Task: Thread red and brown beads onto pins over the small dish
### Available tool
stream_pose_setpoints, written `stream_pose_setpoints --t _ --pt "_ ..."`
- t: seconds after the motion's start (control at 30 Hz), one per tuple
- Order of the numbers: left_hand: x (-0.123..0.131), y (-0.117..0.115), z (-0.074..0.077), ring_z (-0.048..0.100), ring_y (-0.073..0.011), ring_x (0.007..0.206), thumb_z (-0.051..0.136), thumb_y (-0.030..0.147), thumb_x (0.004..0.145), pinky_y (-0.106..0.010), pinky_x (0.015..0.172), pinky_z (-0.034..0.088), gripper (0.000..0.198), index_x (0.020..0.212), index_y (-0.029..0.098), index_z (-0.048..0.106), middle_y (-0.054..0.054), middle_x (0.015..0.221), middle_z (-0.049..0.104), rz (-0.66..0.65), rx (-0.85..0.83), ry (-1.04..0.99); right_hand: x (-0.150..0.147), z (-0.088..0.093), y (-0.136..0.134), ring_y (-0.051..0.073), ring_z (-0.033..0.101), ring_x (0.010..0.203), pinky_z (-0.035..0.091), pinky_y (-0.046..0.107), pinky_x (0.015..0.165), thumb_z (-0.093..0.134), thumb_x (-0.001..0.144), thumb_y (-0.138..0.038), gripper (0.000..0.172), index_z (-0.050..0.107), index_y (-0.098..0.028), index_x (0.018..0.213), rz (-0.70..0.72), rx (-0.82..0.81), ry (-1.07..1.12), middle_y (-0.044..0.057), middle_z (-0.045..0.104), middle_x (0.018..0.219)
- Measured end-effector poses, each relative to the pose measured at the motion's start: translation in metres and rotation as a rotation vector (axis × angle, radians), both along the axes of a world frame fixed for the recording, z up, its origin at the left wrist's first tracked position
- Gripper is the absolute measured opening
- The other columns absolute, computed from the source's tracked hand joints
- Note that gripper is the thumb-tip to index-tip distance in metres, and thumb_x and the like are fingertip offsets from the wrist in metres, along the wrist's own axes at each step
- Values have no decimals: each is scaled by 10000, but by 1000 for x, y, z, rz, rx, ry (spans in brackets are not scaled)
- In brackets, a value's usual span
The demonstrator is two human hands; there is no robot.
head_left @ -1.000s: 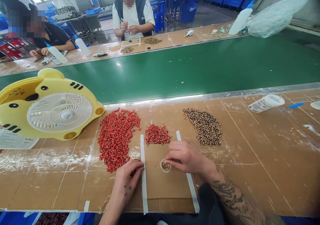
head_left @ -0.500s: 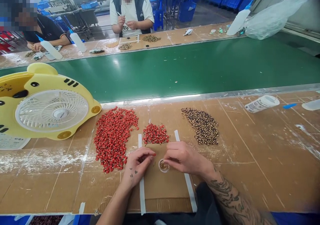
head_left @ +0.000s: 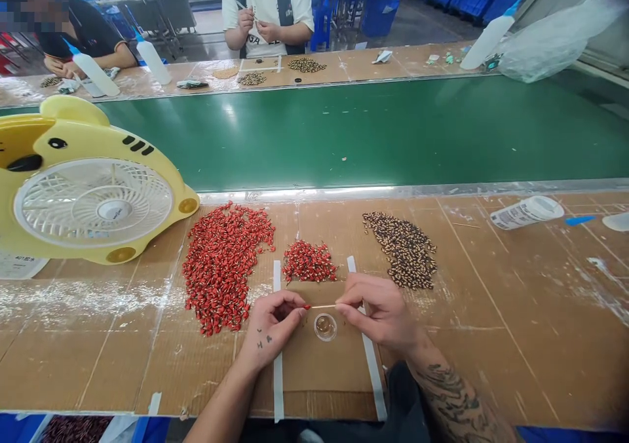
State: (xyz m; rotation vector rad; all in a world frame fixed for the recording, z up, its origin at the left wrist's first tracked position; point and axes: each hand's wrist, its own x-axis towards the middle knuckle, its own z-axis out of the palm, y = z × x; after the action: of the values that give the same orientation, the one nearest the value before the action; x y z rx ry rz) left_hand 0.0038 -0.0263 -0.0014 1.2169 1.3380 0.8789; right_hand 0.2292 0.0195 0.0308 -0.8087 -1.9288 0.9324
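Pinched between the thumb and fingers of my left hand (head_left: 275, 330) is a small red piece (head_left: 307, 307). My right hand (head_left: 381, 312) grips a thin wooden stick (head_left: 323, 307), whose far end meets or nearly meets the red piece. Just below the stick, a small clear round dish (head_left: 316, 328) sits on a cardboard sheet (head_left: 327, 371) edged with white tape strips. Beyond my hands lies a small heap of red pieces (head_left: 309, 262). A larger red heap (head_left: 221, 272) is at the left, and a pile of black-and-gold pieces (head_left: 407, 251) at the right.
A yellow animal-shaped fan (head_left: 113, 210) stands at the left. Past the table runs a green belt (head_left: 344, 135), with two people at work across it. To the right lie a white tub (head_left: 525, 212), a blue cap (head_left: 580, 220) and a loose stick (head_left: 465, 225).
My right hand has moved up and right from the dish, bringing the stick level with the red piece. My left hand still pinches that piece. The view has shifted slightly.
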Motion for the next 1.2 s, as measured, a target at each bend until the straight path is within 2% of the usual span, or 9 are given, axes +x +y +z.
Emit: stream_pose_setpoints --t 0.33,0.63,0.77,0.83,1.0,1.07,1.2 --pt "0 0 1 533 -130 591 665 220 801 -210 555 400 74 795 158 706 -17 674 640 -7 -17 -22 -4 -8 0 125 492 588 365 254 554 625 889 -193 149 666 -166 748 22 0 -67 0 567 624" --pt "2 -1 -1 535 -136 592 658 198 812 -213 555 397 72 786 167 718 -20 686 649 -23 16 -16 -8 -7 -2 128 471 581 340 261 550 605 911 -256 224 629 -171 704 -15 13 -136 -6 527 607" --pt "1 0 -1 536 -139 602 658 206 813 -220 565 404 75 802 164 719 -25 691 650 -12 10 -2 -4 -6 -1 126 463 579 338 260 555 604 912 -258 246 612 -170 682 -14 14 -98 -2 539 605" --pt "0 1 -1 536 -141 604 666 216 808 -223 569 405 76 814 163 719 -25 691 651 -1 -2 -9 0 -6 0 124 464 581 339 259 563 603 910 -255 254 603 -169 672 27 10 -121 -5 539 600" --pt "-3 3 3 527 -140 621 691 246 789 -220 582 395 84 792 164 706 -13 684 630 24 -27 -74 5 -2 5 119 501 605 354 245 581 641 895 -276 230 624 -162 696 233 -24 -375 -10 561 630" --pt "-3 8 8 522 -137 615 704 260 785 -214 572 383 94 784 166 700 -4 669 617 42 -54 -106 8 2 9 119 522 618 375 240 593 660 888 -295 195 654 -161 746 182 -43 -381 -6 587 661" --pt "0 26 16 534 -136 626 726 277 775 -217 585 395 120 792 162 697 -9 689 623 0 -68 -230 27 9 22 134 569 666 419 254 634 603 923 -262 161 696 -176 824 -175 -74 -402 14 654 750"
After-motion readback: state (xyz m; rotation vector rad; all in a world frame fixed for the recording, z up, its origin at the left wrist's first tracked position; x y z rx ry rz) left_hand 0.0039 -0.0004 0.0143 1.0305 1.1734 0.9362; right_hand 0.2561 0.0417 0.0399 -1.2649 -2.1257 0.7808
